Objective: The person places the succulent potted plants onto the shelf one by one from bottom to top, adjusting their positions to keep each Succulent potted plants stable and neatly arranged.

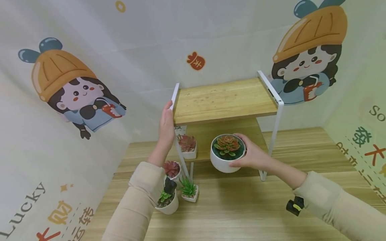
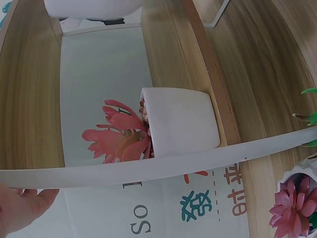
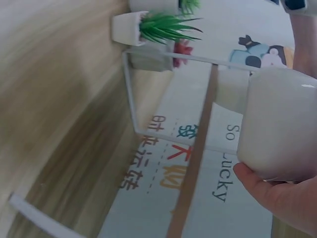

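Note:
In the head view my right hand [image 1: 251,154] holds a round white pot with an orange-green succulent [image 1: 227,147] by its right side. The pot is tilted toward me, in front of the two-tier wooden shelf [image 1: 223,100]. In the right wrist view the white pot [image 3: 280,124] hides most of that hand's fingers. My left hand [image 1: 167,125] touches the shelf's white left side frame near the top board. The left wrist view shows its fingers [image 2: 42,201] against the frame's outside. A red succulent in a square white pot [image 1: 188,147] stands on the lower board's left end.
Left of the shelf, on the wooden table [image 1: 241,214], stand a spiky green plant [image 1: 188,189], a purple-red succulent [image 1: 172,169] and a green-and-black plant in a white pot [image 1: 169,202]. A printed cloth [image 1: 144,60] hangs behind.

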A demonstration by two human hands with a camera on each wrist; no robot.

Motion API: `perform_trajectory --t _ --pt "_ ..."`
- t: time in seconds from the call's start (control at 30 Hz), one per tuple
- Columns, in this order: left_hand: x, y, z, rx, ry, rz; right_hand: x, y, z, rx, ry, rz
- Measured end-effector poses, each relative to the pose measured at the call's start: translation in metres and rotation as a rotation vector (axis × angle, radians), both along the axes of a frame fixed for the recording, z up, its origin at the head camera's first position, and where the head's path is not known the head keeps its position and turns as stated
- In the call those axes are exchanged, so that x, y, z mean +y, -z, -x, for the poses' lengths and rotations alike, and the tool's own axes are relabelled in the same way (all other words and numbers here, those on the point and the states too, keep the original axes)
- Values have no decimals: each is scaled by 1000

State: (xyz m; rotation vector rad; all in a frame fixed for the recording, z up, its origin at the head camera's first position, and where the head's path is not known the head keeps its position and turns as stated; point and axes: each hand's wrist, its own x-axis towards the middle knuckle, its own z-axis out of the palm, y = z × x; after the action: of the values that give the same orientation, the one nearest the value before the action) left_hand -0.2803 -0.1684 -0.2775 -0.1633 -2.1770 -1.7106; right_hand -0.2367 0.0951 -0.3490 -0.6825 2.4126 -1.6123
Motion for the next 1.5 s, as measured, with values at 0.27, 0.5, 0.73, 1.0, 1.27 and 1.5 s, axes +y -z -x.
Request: perform_trajectory --t 0.27,0.5,0.73,1.0,1.27,1.5 --pt "0 -2 1 -4 -8 12 -22 0 29 52 -18 -45" --pt "-1 -1 0 1 -6 16 -33 9 42 49 -23 -43" --pt "0 1 1 -8 -10 22 -38 12 45 -16 52 -48" --pt "0 0 -1 5 -20 12 -43 17 50 -10 69 -17" --pt "0 1 -2 5 -20 12 -48 20 54 -2 65 -20" --pt "0 1 -1 13 -11 7 -50 19 54 -49 74 -39"
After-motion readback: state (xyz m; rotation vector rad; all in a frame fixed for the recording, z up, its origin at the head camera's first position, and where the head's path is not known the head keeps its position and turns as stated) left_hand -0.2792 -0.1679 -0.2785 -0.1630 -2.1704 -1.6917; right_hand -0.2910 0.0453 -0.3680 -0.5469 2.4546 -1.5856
